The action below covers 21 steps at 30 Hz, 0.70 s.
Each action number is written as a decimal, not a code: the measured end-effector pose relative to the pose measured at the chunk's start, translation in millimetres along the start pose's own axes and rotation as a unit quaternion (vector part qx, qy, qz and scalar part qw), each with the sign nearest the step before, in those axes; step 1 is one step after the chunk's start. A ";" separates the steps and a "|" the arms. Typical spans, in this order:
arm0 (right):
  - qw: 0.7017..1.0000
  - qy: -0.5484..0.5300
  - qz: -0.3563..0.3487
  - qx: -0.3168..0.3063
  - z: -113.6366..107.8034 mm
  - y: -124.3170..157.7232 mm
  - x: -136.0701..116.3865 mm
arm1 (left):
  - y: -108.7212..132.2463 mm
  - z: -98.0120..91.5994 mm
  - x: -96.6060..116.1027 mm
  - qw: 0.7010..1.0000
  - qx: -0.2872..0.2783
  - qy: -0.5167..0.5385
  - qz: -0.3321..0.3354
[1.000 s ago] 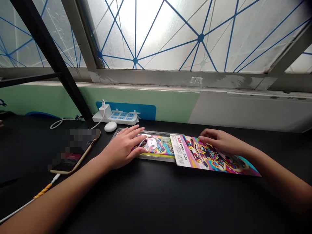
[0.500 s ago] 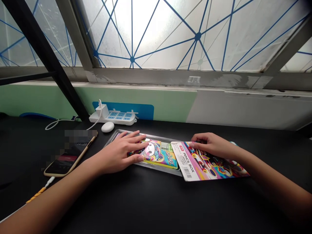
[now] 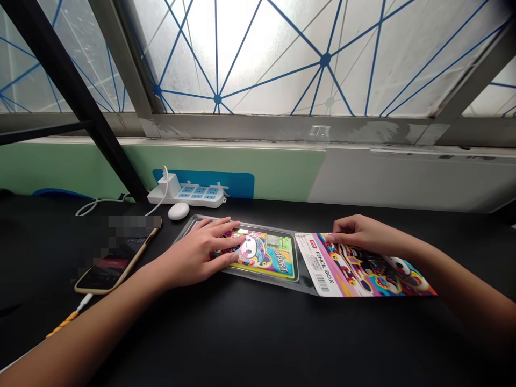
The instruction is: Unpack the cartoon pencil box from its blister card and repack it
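Note:
A colourful pencil box (image 3: 268, 255) in a clear plastic shell lies on the black table. My left hand (image 3: 201, 252) rests flat on its left half, fingers stretched out. A printed card insert (image 3: 363, 269) marked "PENCIL BOX" sticks out of the shell to the right. My right hand (image 3: 363, 234) lies on the insert's far edge with the fingers curled onto it and their tips pressing the card.
A phone (image 3: 116, 260) on a charging cable lies at the left. A white power strip (image 3: 187, 194) and a small white oval case (image 3: 178, 210) sit by the wall. A black slanted post (image 3: 72, 86) rises at the left. The black table (image 3: 258, 333) runs toward me.
The card insert has slid further right out of the plastic shell under my right hand. My left hand has stayed on the box.

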State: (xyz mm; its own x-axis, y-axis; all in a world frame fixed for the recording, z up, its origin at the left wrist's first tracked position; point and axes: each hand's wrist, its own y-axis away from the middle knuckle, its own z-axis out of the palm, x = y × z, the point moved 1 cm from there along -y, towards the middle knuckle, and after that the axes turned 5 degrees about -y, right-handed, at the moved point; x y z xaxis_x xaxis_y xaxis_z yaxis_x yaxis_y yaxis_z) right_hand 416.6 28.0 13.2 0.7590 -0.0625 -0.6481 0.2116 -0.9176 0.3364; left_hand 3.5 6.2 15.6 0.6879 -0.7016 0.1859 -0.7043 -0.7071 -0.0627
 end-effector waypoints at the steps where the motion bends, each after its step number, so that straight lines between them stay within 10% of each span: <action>1: 1.000 -0.003 0.000 0.002 -1.0 0.1 0.2 | 0.2 -0.2 0.2 1.000 -0.001 0.001 -0.001; 21: 0.997 -0.044 -0.012 0.055 11.9 -1.8 -9.2 | 1.4 1.6 13.2 1.000 0.002 0.014 -0.026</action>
State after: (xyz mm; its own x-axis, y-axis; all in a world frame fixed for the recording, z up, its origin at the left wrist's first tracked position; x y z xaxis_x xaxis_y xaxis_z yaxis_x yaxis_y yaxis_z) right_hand 401.9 25.6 10.4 0.6962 -0.0701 -0.7144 0.1564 -0.9565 0.2462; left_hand 11.9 -4.2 16.5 0.7177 -0.6616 0.2172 -0.6674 -0.7426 -0.0563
